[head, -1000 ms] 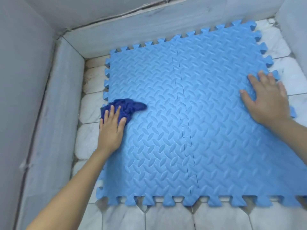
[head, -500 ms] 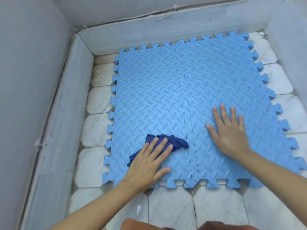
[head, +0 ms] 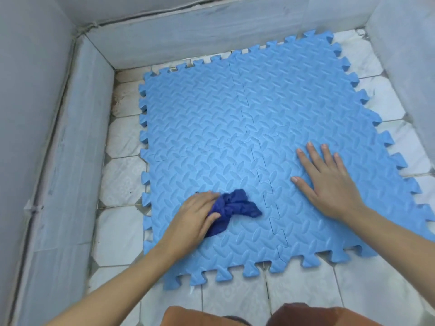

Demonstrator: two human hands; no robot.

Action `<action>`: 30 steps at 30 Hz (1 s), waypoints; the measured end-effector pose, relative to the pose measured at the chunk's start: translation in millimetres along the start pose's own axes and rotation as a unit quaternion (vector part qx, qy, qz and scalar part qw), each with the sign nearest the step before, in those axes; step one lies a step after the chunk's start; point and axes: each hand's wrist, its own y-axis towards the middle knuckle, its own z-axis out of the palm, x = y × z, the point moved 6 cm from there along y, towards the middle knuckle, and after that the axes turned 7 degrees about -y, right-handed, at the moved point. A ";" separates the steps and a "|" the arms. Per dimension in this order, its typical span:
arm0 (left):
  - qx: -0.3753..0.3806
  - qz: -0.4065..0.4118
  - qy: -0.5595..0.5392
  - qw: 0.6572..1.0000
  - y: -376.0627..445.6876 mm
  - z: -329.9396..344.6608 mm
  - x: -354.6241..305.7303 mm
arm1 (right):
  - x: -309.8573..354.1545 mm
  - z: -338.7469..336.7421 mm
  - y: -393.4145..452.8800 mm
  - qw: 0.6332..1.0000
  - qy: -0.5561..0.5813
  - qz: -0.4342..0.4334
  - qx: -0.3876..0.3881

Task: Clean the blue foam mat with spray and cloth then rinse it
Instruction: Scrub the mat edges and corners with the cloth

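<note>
The blue foam mat (head: 226, 128), several interlocked tiles with a raised leaf pattern and toothed edges, lies flat on the tiled floor. A crumpled dark blue cloth (head: 235, 208) sits on the mat's near left part. My left hand (head: 195, 215) grips the cloth's left end, fingers curled round it. My right hand (head: 327, 182) lies flat on the mat's near right part, fingers straight and spread, pressing it down. No spray bottle is in view.
White octagonal floor tiles (head: 120, 182) show around the mat. Low grey walls (head: 77, 137) close in the left, far and right sides, tight to the mat. My knees in orange-brown cloth (head: 306, 314) sit at the bottom edge.
My left hand has dragged the cloth from the mat's left edge to its near middle, curling round it. My right hand moved from the right edge to the near right part.
</note>
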 end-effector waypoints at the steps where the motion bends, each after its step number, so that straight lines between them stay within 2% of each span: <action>1: -0.044 -0.042 -0.007 0.998 7.6 -10.1 6.2 | 0.3 1.0 0.5 1.000 -0.002 0.000 -0.001; 3: -0.091 -0.117 0.004 0.989 18.0 -25.6 16.8 | 0.1 2.7 0.2 1.000 -0.006 0.000 -0.005; 5: -0.103 -0.143 -0.023 0.984 22.5 -29.4 15.4 | -1.7 3.4 -1.0 1.000 -0.011 0.002 -0.012; 6: -0.084 -0.140 -0.030 0.986 21.4 -24.3 6.4 | -1.4 3.6 -1.5 1.000 -0.014 0.002 -0.014; 9: 0.053 -0.083 0.013 0.995 10.4 16.9 -34.9 | 2.1 2.8 -1.2 1.000 -0.015 0.002 -0.018; 11: 0.116 0.000 0.049 0.992 2.3 36.6 -60.8 | 3.1 2.0 -1.4 1.000 -0.015 0.006 -0.025; 13: 0.117 0.090 0.055 0.987 -2.6 46.3 -75.5 | 3.5 0.5 -1.8 1.000 -0.015 0.008 -0.024; 14: 0.091 0.085 0.074 0.989 4.4 41.4 -69.6 | 4.8 -0.4 -1.8 1.000 -0.013 0.009 -0.021; 16: 0.024 -0.071 0.085 0.994 28.9 14.9 -32.8 | 13.6 -1.2 -0.7 1.000 -0.007 0.018 -0.022; 18: -0.092 -0.234 0.005 0.968 45.2 -21.1 11.8 | 28.9 -1.0 1.2 0.999 0.003 0.031 -0.024; 20: -0.171 -0.276 -0.012 0.946 57.4 -51.4 37.0 | 42.7 1.5 2.0 0.999 0.026 0.037 -0.008; 21: -0.172 -0.274 -0.012 0.946 61.4 -55.2 40.2 | 45.3 0.6 2.2 0.998 0.047 0.033 0.006; 23: -0.087 -0.251 -0.002 0.964 67.0 -41.8 28.4 | 37.0 -7.7 1.0 0.994 0.106 0.002 0.024; 25: 0.025 -0.179 0.043 0.983 61.8 -14.5 -7.8 | 7.6 -15.2 -6.4 0.994 0.111 -0.006 0.000; 26: 0.063 -0.101 0.068 0.991 55.6 0.5 -28.5 | -16.0 -16.7 -13.6 0.995 0.089 0.023 -0.028; 28: 0.097 0.056 0.134 0.985 33.8 28.4 -58.9 | -62.9 -14.2 -34.8 0.990 0.061 0.118 -0.052; 29: 0.094 0.077 0.136 0.983 29.6 33.3 -58.6 | -76.2 -10.0 -45.5 0.986 0.059 0.151 -0.047; 30: 0.103 0.064 0.138 0.983 30.9 36.6 -49.1 | -82.5 -5.0 -53.6 0.984 0.057 0.162 -0.042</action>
